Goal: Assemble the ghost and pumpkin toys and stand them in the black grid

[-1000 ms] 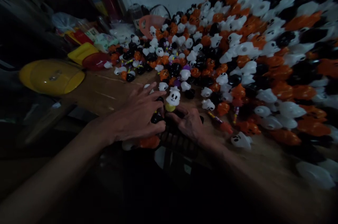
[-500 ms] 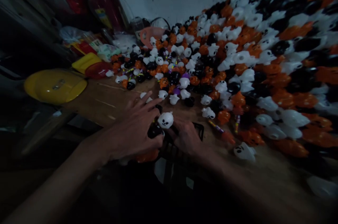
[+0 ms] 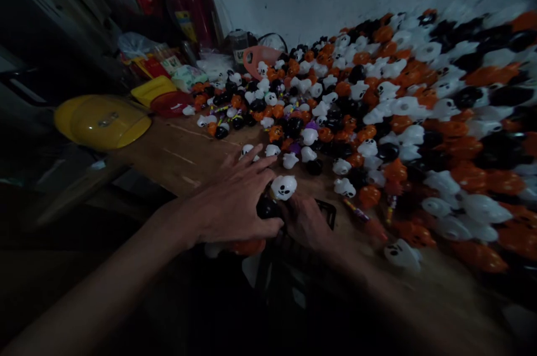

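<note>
My left hand (image 3: 235, 199) is curved around a small white ghost-faced toy head (image 3: 284, 187) and a glossy black toy piece (image 3: 267, 209), its thumb below them and fingers above. Right beside them is my right hand (image 3: 308, 219), its fingers curled in and mostly hidden, so what they pinch does not show. A black slatted plastic basket (image 3: 327, 211) lies partly under my right hand at the table edge. Below my left hand, an orange piece (image 3: 248, 246) shows dimly.
A large heap of white, orange and black toy heads (image 3: 403, 109) covers the table's right and back. A yellow cap-shaped object (image 3: 104, 121) lies at the left on the wooden table (image 3: 180, 149). Farther back are a pink basket (image 3: 254, 62) and a fire extinguisher (image 3: 195, 17).
The view has shifted, so everything sits farther right in it. Both hands stay together around the same white and black toy pieces, with only slight finger movement.
</note>
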Demonstrator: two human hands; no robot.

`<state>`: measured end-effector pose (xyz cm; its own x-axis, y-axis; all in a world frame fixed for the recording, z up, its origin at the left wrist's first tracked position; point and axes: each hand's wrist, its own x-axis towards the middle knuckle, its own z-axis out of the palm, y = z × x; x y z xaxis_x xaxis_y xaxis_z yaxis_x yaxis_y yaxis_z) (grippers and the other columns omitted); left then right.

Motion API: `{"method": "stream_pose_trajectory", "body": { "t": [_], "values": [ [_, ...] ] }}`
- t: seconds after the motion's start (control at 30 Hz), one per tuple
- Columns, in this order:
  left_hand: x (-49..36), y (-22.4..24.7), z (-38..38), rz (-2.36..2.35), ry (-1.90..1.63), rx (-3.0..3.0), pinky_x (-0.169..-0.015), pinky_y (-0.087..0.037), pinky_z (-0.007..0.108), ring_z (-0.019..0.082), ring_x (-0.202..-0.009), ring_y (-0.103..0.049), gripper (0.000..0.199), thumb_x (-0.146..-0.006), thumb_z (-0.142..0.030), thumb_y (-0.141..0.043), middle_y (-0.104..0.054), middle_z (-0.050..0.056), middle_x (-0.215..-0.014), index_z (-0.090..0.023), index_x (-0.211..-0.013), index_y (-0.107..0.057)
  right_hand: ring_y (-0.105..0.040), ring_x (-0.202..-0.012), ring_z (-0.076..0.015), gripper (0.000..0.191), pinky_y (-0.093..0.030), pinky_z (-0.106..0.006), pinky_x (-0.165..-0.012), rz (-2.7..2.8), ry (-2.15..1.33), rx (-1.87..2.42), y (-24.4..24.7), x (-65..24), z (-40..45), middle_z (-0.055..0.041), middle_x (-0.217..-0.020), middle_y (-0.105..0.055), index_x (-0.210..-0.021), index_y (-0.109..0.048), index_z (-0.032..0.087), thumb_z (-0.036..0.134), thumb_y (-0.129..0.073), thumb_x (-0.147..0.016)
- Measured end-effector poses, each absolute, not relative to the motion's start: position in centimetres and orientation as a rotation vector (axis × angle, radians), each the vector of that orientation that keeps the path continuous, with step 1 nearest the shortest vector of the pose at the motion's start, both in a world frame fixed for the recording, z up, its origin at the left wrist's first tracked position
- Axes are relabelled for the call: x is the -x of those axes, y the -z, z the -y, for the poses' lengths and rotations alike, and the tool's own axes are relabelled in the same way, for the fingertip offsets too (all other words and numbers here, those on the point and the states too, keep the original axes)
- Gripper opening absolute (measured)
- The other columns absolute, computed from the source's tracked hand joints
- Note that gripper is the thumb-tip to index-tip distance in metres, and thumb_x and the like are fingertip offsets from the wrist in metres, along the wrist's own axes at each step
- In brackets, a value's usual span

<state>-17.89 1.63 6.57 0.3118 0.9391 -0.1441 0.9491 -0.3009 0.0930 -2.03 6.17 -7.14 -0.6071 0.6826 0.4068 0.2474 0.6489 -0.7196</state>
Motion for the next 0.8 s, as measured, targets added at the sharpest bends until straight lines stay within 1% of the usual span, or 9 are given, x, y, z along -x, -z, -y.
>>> {"method": "stream_pose_trajectory", "body": {
  "t": [0.1,0.17,0.23,0.3,0.4,0.5,0.63,0.73,0.8],
  "values": [
    [18.1,-6.5,-1.9,-1.717,0.072,-2.377,-0.113,-0.008,0.062,0.038,-0.142,-0.012,0.070,-0.074,-0.067,-0.054,-0.027,0.004,-0.154,-0.025,-0.129,-0.049,-0.060,-0.078,-0.0207,0.019,-0.046,-0.029,-0.067,2.217,-0.799,0.704,7.2,2.1,-6.1,-0.0096,-0.095,-0.064,-0.100,-0.057,0.016,0.016,-0.046,-0.085],
    [18.2,-6.6,-2.4,-1.696,0.026,-2.344,-0.112,-0.010,0.062,0.037,-0.142,-0.013,0.068,-0.077,-0.069,-0.049,-0.029,0.002,-0.153,-0.029,-0.132,-0.046,-0.060,-0.078,-0.0213,0.019,-0.046,-0.030,-0.068,2.230,-0.780,0.694,7.3,2.1,-6.2,-0.0099,-0.093,-0.064,-0.098,-0.057,0.016,0.014,-0.046,-0.082],
    [18.3,-6.6,-3.1,-1.672,-0.030,-2.312,-0.112,-0.011,0.059,0.034,-0.142,-0.017,0.058,-0.084,-0.067,-0.040,-0.035,-0.002,-0.150,-0.034,-0.131,-0.047,-0.060,-0.078,-0.0207,0.019,-0.047,-0.030,-0.069,2.214,-0.765,0.701,7.4,2.1,-6.2,-0.0093,-0.091,-0.064,-0.096,-0.057,0.017,0.013,-0.043,-0.083],
    [18.1,-6.8,-3.8,-1.619,-0.064,-2.306,-0.112,-0.014,0.055,0.030,-0.141,-0.021,0.045,-0.091,-0.057,-0.034,-0.041,-0.005,-0.146,-0.036,-0.127,-0.051,-0.060,-0.079,-0.0200,0.018,-0.047,-0.030,-0.070,2.187,-0.778,0.704,7.3,2.2,-6.3,-0.0084,-0.090,-0.064,-0.092,-0.057,0.019,0.014,-0.041,-0.085],
    [17.8,-7.0,-4.5,-1.532,-0.100,-2.316,-0.112,-0.017,0.051,0.028,-0.139,-0.027,0.036,-0.094,-0.048,-0.035,-0.051,-0.005,-0.137,-0.033,-0.116,-0.060,-0.061,-0.078,-0.0206,0.015,-0.048,-0.031,-0.071,2.167,-0.829,0.690,7.2,2.2,-6.3,-0.0101,-0.093,-0.065,-0.088,-0.057,0.018,0.016,-0.042,-0.085],
    [17.5,-7.1,-4.6,-1.503,-0.158,-2.296,-0.111,-0.019,0.047,0.025,-0.133,-0.036,0.032,-0.094,-0.040,-0.037,-0.061,-0.004,-0.123,-0.030,-0.110,-0.062,-0.061,-0.078,-0.0214,0.015,-0.049,-0.032,-0.070,2.155,-0.822,0.674,6.9,2.1,-6.4,-0.0117,-0.095,-0.066,-0.092,-0.057,0.018,0.017,-0.043,-0.085],
    [17.5,-7.4,-4.4,-1.447,-0.197,-2.301,-0.105,-0.026,0.042,0.019,-0.107,-0.057,0.028,-0.091,-0.032,-0.042,-0.068,-0.001,-0.106,-0.025,-0.108,-0.064,-0.061,-0.077,-0.0210,0.015,-0.050,-0.032,-0.072,2.140,-0.771,0.588,6.7,2.0,-6.4,-0.0090,-0.083,-0.065,-0.088,-0.054,0.019,0.015,-0.041,-0.085],
    [17.6,-7.6,-4.5,-1.454,-0.159,-2.299,-0.102,-0.027,0.041,0.018,-0.100,-0.059,0.032,-0.090,-0.026,-0.040,-0.069,-0.001,-0.104,-0.026,-0.112,-0.063,-0.061,-0.075,-0.0208,0.015,-0.051,-0.033,-0.072,2.158,-0.769,0.609,6.7,2.0,-6.4,-0.0070,-0.077,-0.063,-0.086,-0.054,0.019,0.014,-0.041,-0.082],
    [17.7,-7.5,-4.6,-1.445,-0.128,-2.303,-0.101,-0.026,0.039,0.017,-0.101,-0.058,0.034,-0.089,-0.023,-0.037,-0.069,-0.001,-0.106,-0.026,-0.107,-0.066,-0.061,-0.075,-0.0205,0.016,-0.051,-0.033,-0.071,2.163,-0.775,0.628,6.7,2.0,-6.3,-0.0069,-0.078,-0.063,-0.087,-0.055,0.018,0.014,-0.041,-0.080]
  ]
}}
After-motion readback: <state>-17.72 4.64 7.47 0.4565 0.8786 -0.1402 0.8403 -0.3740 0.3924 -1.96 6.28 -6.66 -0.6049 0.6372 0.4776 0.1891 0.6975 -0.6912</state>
